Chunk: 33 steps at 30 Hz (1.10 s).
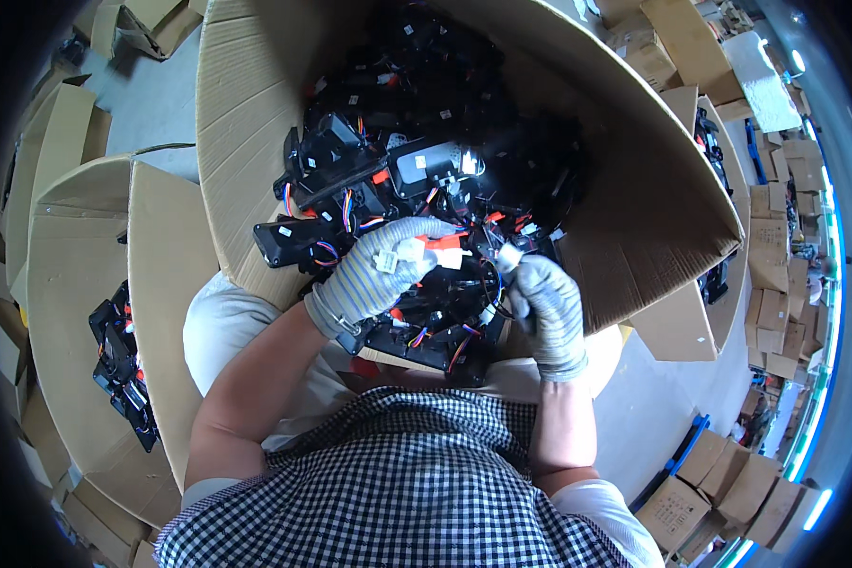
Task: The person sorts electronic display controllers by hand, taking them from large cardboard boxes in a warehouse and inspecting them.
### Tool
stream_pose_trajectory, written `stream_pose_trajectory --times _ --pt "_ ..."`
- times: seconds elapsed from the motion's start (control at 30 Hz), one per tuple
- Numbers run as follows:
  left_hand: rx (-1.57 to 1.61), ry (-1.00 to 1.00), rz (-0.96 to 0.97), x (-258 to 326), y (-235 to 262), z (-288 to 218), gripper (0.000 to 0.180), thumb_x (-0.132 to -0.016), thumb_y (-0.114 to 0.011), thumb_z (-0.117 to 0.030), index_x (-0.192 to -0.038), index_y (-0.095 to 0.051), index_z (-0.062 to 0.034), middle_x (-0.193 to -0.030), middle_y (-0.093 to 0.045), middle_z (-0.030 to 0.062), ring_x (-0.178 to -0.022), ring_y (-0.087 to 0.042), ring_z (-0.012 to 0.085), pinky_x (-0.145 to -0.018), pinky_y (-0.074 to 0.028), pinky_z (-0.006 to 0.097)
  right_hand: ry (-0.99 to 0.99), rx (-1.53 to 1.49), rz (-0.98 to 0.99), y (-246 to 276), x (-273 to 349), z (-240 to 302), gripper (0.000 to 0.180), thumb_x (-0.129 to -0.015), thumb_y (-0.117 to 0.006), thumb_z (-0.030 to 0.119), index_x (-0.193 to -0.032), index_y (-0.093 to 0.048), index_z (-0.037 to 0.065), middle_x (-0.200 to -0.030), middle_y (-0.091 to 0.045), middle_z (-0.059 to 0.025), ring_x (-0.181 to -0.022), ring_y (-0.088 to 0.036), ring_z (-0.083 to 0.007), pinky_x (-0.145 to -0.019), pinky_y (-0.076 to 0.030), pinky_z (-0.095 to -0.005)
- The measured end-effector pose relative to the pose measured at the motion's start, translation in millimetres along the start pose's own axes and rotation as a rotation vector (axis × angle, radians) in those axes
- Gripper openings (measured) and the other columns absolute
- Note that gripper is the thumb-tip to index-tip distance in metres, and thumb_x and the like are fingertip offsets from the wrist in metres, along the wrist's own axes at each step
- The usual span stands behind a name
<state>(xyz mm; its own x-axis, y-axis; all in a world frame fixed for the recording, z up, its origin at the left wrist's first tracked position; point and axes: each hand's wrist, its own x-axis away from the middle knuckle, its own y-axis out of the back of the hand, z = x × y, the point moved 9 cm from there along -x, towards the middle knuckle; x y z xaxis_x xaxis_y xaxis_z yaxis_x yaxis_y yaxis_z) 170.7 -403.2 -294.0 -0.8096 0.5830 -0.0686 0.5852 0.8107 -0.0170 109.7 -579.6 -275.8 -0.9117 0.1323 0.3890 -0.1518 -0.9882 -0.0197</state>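
In the head view, a large open brown cardboard box (256, 114) sat before the person, heaped with black plastic electronic modules (417, 161) trailing coloured wires and bearing small white labels. The left hand (374, 275), in a grey knitted glove, curled its fingers around a white plastic connector (409, 254) just above the heap. The right hand (547, 308), gloved alike, pinched a second small white connector (507, 257) nearby. A second open brown carton (76, 284) stood to the left, holding more black modules (123, 369). Stacked brown cartons (776, 256) crowded the right.
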Motion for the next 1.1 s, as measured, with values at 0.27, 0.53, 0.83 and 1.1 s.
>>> stream_pose_trajectory --times 0.27,0.53,0.83,1.1 --pt "-0.325 -0.083 -0.1 -1 10 -9 0.032 -0.09 -0.056 -0.021 -0.115 -0.055 -0.0012 -0.107 -0.062 0.0118 -0.095 -0.06 0.0187 -0.084 -0.048 0.028 0.018 0.169 0.021 -25 -21 -1 0.029 -0.088 -0.062 0.033 -0.084 -0.069 0.005 -0.056 -0.046 0.0071 -0.05 -0.036 -0.0016 -0.047 -0.027 -0.0187" --pt "-0.075 0.029 -0.16 0 13 14 0.029 -0.088 -0.058 -0.015 -0.114 -0.055 -0.0024 -0.106 -0.063 0.011 -0.095 -0.061 0.0204 -0.084 -0.049 0.03 -0.129 -0.007 0.144 -40 -24 -18 0.029 -0.09 -0.059 0.03 -0.086 -0.068 0.003 -0.051 -0.043 0.0064 -0.043 -0.032 -0.0013 -0.042 -0.022 -0.0185" --pt "-0.533 -0.276 -0.11 1 16 -15 0.032 -0.079 -0.065 -0.013 -0.109 -0.06 -0.0049 -0.101 -0.065 0.0082 -0.089 -0.062 0.0243 -0.082 -0.047 0.034 -0.305 -0.215 0.319 -50 -38 -41 0.028 -0.085 -0.064 0.025 -0.082 -0.067 -0.003 -0.048 -0.044 0.0038 -0.039 -0.034 -0.0028 -0.038 -0.023 -0.0193" --pt "-0.127 -0.012 -0.186 -2 25 17 0.028 -0.081 -0.065 -0.007 -0.106 -0.057 -0.0008 -0.092 -0.064 0.0111 -0.084 -0.063 0.0201 -0.076 -0.051 0.03 0.045 -0.048 0.125 -56 -54 -43 0.024 -0.091 -0.059 0.027 -0.087 -0.068 0.005 -0.062 -0.05 0.0063 -0.054 -0.039 -0.0022 -0.049 -0.031 -0.0192"
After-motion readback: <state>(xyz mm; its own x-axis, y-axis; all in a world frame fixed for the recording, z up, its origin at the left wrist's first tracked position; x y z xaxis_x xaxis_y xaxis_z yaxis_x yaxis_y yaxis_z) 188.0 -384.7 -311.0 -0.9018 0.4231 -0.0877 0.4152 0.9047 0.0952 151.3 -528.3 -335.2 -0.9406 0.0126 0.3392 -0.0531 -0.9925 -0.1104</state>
